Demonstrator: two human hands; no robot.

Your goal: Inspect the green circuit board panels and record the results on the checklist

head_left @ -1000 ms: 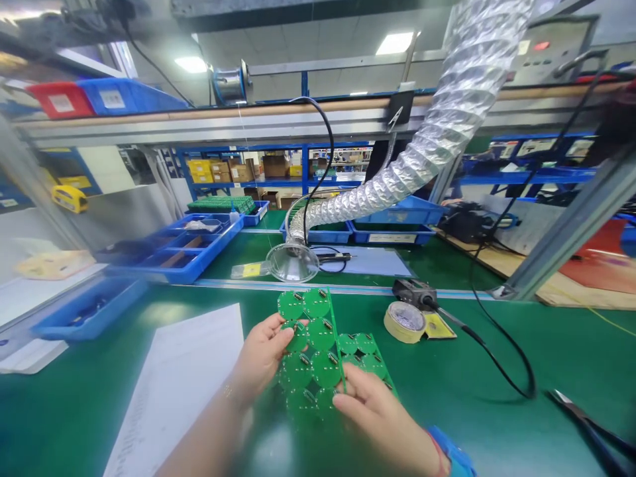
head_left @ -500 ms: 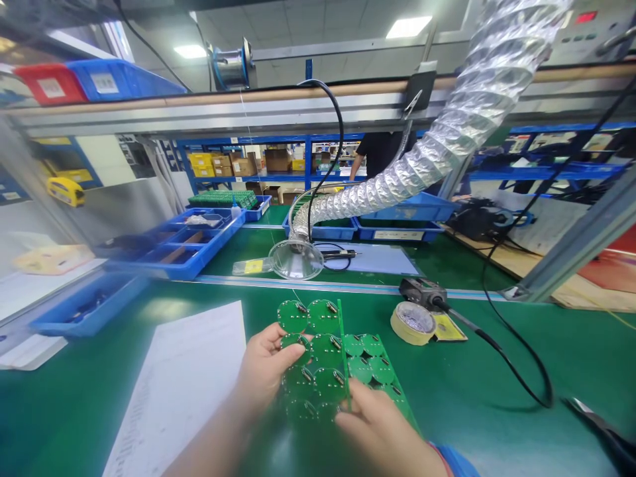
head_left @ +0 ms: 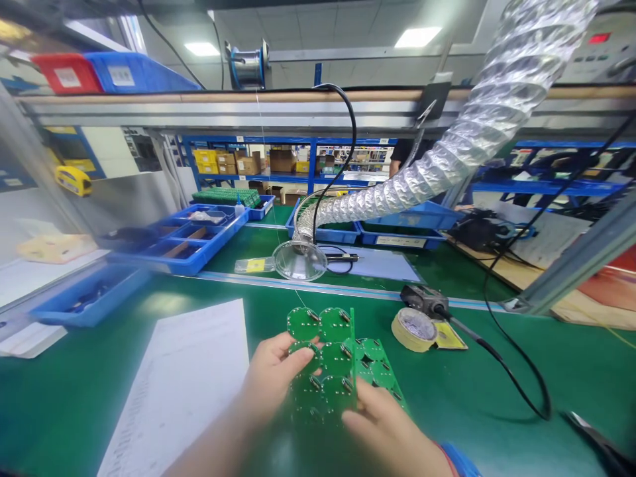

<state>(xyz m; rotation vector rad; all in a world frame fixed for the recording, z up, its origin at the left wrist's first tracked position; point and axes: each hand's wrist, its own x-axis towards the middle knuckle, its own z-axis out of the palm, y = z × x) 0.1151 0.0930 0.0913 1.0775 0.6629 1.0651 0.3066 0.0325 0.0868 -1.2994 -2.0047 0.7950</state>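
A green circuit board panel (head_left: 336, 358) of several round boards, each with a small part soldered on, is held up over the green bench. On its left side my left hand (head_left: 275, 368) grips it, thumb on the face and fingers behind. My right hand (head_left: 386, 419) pinches the lower right edge strip between thumb and fingers. Behind and to the right, a second circuit board panel (head_left: 381, 371) lies on the bench, partly covered by the held one and by my right hand. Blur softens the lower end of the held panel.
Left lies a white paper sheet (head_left: 183, 384). Right are a tape roll (head_left: 413, 330), a soldering iron stand (head_left: 424, 299) and dark-handled pliers or cutters (head_left: 596, 437). A clear fume funnel (head_left: 300, 262) on a silver duct (head_left: 447, 152) hangs ahead. Blue trays (head_left: 191, 262) stand back left.
The held panel and both hands sit slightly farther right and lower in the view. The background has shifted a little right too. Both grips stay the same.
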